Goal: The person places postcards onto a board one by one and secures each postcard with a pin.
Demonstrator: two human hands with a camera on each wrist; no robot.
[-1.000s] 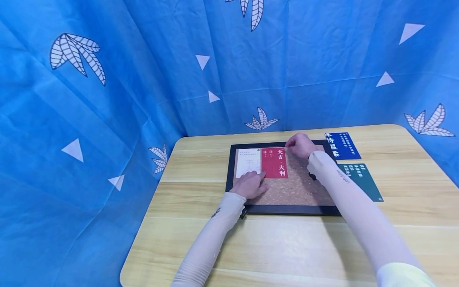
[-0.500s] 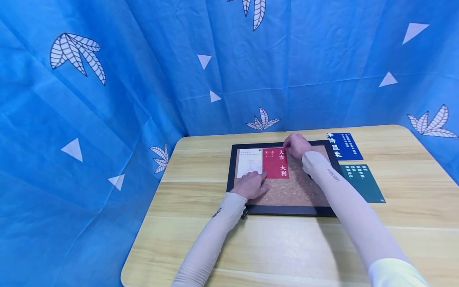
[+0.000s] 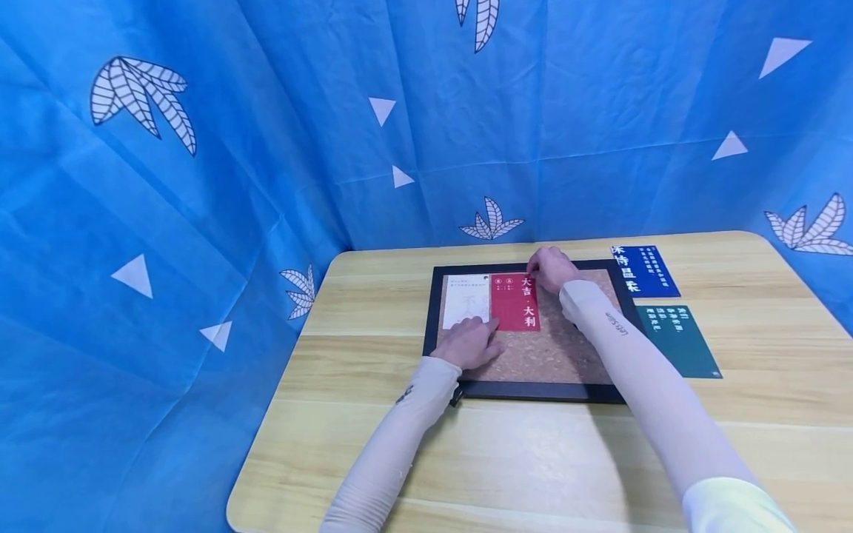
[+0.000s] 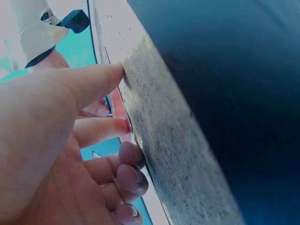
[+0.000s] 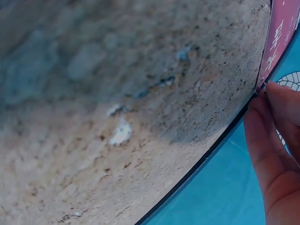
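A black-framed corkboard (image 3: 526, 363) lies flat on the table, bearing a white card (image 3: 460, 289) and a red card (image 3: 513, 311) side by side. My left hand (image 3: 466, 344) rests on the board. Its index finger (image 4: 101, 130) presses the red card's lower left edge, and the thumb touches bare cork. The other fingers bend lightly over the white card. At the red card's upper right corner, my right hand (image 3: 552, 270) pinches a small pushpin between thumb and index finger (image 5: 281, 101); most of the pin is hidden by the fingertips.
A blue card (image 3: 646, 270) and a green card (image 3: 683, 344) lie right of the board. A small dark round spot (image 3: 486, 277) marks the white card's top right corner. A blue patterned curtain (image 3: 320, 148) hangs behind and left of the wooden table (image 3: 333, 444).
My right hand has shifted slightly left toward the red card's upper right corner and stays there. The left hand holds its place. The whole head view has drifted a little.
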